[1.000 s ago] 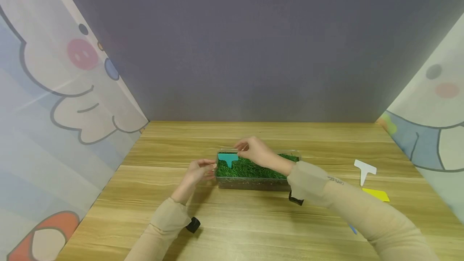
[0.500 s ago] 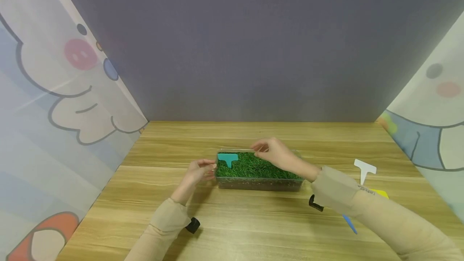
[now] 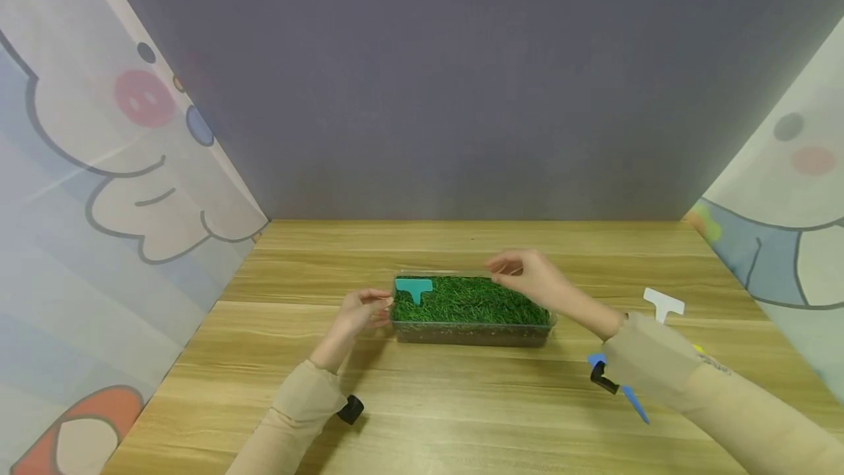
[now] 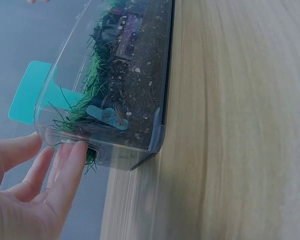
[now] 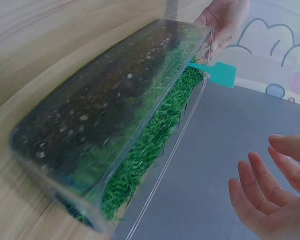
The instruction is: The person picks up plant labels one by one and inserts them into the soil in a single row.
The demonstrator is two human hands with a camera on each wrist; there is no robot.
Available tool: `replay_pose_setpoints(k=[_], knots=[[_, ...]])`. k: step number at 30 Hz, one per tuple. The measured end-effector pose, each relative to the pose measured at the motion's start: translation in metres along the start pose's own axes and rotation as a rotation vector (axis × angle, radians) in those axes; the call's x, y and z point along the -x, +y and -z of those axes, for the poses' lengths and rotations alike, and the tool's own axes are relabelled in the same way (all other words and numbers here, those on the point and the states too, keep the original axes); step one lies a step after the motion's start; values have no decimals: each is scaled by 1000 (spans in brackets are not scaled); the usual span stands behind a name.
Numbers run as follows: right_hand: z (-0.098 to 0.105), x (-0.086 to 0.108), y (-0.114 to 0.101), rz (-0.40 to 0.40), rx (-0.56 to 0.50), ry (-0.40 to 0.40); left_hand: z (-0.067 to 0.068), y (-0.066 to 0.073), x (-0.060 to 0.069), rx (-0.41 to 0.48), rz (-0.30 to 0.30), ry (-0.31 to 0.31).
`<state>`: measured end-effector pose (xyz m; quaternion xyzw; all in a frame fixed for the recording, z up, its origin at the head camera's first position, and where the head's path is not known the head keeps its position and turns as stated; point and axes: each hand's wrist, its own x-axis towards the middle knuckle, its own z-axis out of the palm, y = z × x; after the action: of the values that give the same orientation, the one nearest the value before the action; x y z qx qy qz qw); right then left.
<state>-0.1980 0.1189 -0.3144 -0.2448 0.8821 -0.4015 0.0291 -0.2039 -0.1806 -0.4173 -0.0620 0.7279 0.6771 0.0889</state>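
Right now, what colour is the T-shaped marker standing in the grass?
Turquoise; the marker shows best in the left wrist view.

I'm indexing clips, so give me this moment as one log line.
left hand: at clear box end; right hand: empty, apart from box; teal marker: planted in grass; white marker, blue marker: on table

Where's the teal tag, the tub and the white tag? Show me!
Teal tag [image 3: 414, 287]: head view, on its wide top.
Tub [image 3: 471, 334]: head view, on its front wall.
White tag [image 3: 664, 302]: head view, on its wide end.
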Motion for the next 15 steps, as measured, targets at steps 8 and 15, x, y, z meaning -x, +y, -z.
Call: replay_pose_setpoints(k=[8, 15], knots=[[12, 15, 10, -18, 24, 22, 12, -37, -32, 3, 59, -12], [22, 28, 19, -35, 46, 52, -2, 4, 3, -11, 44, 22]])
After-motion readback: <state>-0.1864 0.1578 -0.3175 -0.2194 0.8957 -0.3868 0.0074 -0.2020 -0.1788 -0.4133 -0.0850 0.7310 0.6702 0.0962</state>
